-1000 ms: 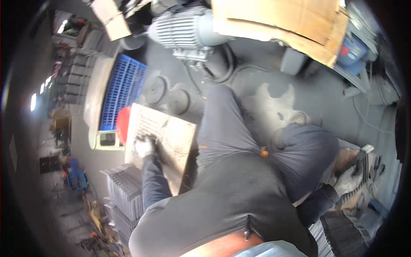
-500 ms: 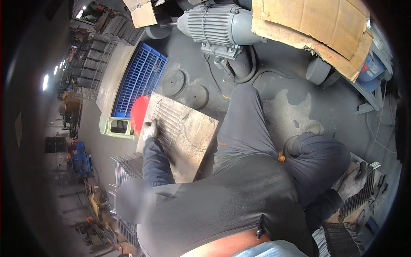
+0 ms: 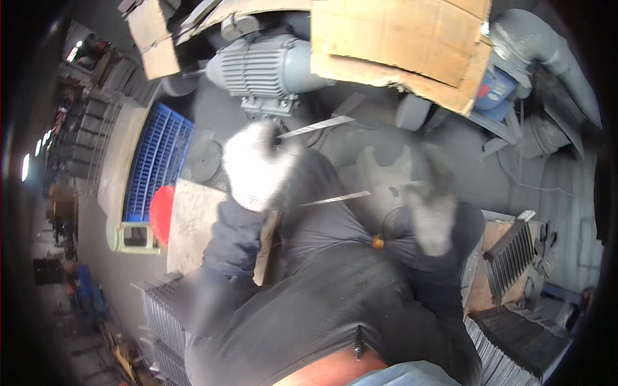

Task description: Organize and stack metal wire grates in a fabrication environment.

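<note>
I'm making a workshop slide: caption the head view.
Gloved left hand and right hand, thin metal strips between them, finned electric motor beyond.

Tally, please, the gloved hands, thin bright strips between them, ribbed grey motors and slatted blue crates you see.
Gloved hands: 2 (left hand, right hand)
Thin bright strips: 2
Ribbed grey motor: 1
Slatted blue crate: 1
Total: 6

Dark grey floor (image 3: 209, 119), pale green stool (image 3: 116, 237), bright lights (image 3: 26, 167) at far left.

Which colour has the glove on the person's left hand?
The glove looks white, though blurred; the head view shows it.
</note>
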Demonstrator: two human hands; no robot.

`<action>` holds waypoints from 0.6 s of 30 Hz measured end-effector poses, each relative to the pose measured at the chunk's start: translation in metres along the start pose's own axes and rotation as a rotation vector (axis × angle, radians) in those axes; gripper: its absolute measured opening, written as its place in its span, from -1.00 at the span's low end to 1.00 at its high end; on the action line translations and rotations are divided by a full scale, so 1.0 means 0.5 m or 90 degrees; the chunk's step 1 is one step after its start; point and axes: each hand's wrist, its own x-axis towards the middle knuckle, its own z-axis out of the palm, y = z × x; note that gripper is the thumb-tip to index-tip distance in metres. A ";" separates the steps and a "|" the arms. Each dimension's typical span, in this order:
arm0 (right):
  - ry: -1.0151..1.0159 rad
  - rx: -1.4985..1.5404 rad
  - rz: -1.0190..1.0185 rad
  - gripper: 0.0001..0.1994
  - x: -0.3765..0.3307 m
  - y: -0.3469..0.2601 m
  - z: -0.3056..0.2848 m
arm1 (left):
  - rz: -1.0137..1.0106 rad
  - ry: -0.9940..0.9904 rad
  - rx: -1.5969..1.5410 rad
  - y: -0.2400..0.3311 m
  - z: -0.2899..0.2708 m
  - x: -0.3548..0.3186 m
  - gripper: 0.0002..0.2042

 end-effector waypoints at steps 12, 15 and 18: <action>0.086 -0.024 0.244 -0.84 0.068 0.147 -0.119 | -0.110 -0.091 -0.328 0.033 0.306 -0.076 -0.21; 0.095 -0.070 0.158 -0.83 0.091 0.172 -0.153 | -0.489 -0.497 -0.736 0.014 0.378 -0.071 -0.44; 0.111 -0.058 0.251 -0.78 0.111 0.186 -0.185 | -0.472 -0.522 -0.662 0.048 0.437 -0.065 -0.58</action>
